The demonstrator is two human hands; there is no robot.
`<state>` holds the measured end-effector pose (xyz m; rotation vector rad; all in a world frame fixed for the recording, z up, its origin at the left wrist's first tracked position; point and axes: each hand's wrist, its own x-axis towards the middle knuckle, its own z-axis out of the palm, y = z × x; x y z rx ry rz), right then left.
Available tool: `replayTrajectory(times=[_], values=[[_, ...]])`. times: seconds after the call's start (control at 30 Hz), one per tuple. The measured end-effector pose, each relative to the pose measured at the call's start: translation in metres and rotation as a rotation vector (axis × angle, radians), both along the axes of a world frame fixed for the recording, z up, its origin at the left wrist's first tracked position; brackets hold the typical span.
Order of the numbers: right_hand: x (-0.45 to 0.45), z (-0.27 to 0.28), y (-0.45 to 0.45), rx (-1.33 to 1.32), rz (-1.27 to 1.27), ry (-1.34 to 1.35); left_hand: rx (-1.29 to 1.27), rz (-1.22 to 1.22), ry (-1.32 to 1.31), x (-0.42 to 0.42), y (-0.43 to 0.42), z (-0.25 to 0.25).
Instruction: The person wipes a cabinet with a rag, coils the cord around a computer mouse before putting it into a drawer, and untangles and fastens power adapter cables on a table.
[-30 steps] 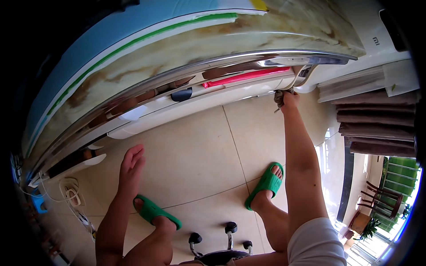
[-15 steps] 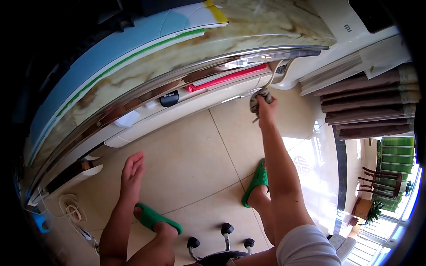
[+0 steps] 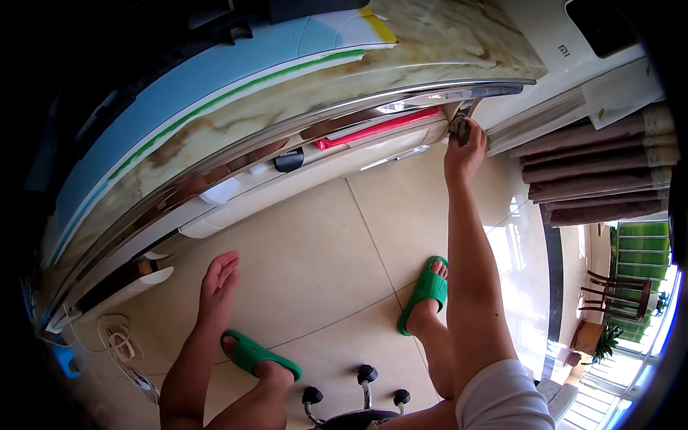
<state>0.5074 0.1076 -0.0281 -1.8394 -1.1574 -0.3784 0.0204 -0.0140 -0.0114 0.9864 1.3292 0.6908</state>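
Observation:
My right hand (image 3: 467,154) is closed around a crumpled grey-brown cloth (image 3: 459,126). It reaches to the far right end of the white cabinet (image 3: 287,189), just under the marble-patterned tabletop (image 3: 459,43). Whether the cloth touches the cabinet's end, I cannot tell; my fingers hide part of it. My left hand (image 3: 217,283) hangs over the tiled floor, open and holding nothing, its fingers stretched out. On the cabinet's ledge, left of the cloth, lie a red flat item (image 3: 387,127) and a black Samsung-marked object (image 3: 289,160).
A blue mat (image 3: 215,75) covers part of the tabletop. Brown curtains (image 3: 588,168) hang at the right beside a white Mi-marked appliance (image 3: 552,64). Cables and a power strip (image 3: 118,342) lie at the lower left. Chair casters (image 3: 367,373) stand between my feet in green slippers (image 3: 426,294).
My right hand has moved right and up with the cloth, from in front of the cabinet to its far end. The left hand has barely shifted. My right foot has moved slightly right.

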Motion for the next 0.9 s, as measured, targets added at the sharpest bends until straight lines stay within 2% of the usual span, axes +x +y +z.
replayTrajectory(times=[0.07,0.1,0.13,0.2,0.33,0.4,0.43,0.5,0.6,0.67,0.73,0.8,0.87,0.9], values=[[0.001,-0.02,-0.01,-0.025,0.002,-0.007,-0.019,0.01,-0.005,-0.003,-0.003,-0.002],[0.003,-0.033,-0.016,-0.133,0.013,0.061,-0.035,0.017,-0.011,-0.003,-0.003,-0.003],[0.002,-0.034,-0.019,-0.239,0.023,0.128,-0.029,0.015,-0.015,-0.002,-0.002,-0.003],[0.005,-0.029,-0.017,-0.245,0.006,0.142,-0.053,0.001,0.002,-0.001,-0.002,-0.003],[0.016,0.028,0.005,-0.029,-0.016,0.096,-0.03,-0.019,0.007,0.003,0.0,-0.001],[0.021,0.062,0.023,0.004,-0.062,0.094,-0.039,-0.016,0.008,0.001,-0.001,-0.007],[0.021,0.061,0.021,0.002,-0.069,0.093,-0.041,-0.023,0.007,0.0,-0.003,-0.008],[0.018,0.063,0.02,0.067,-0.011,0.263,-0.034,-0.037,0.015,0.0,-0.002,-0.011],[0.019,0.015,0.015,0.044,-0.026,0.122,-0.042,-0.032,0.004,0.0,-0.005,-0.008],[0.016,-0.002,0.009,0.043,-0.054,0.144,-0.04,-0.036,0.006,0.001,-0.004,-0.007],[0.016,-0.022,0.001,0.0,-0.11,0.212,-0.042,-0.041,0.003,0.001,-0.005,-0.006],[0.017,-0.053,-0.011,-0.187,-0.155,0.277,-0.043,-0.048,0.018,0.002,-0.005,-0.007],[0.027,-0.085,-0.01,-0.184,-0.111,0.343,-0.039,-0.065,0.018,0.002,-0.005,-0.007],[0.021,-0.084,-0.004,-0.086,-0.198,0.624,-0.044,-0.08,0.024,0.001,-0.005,-0.006]])
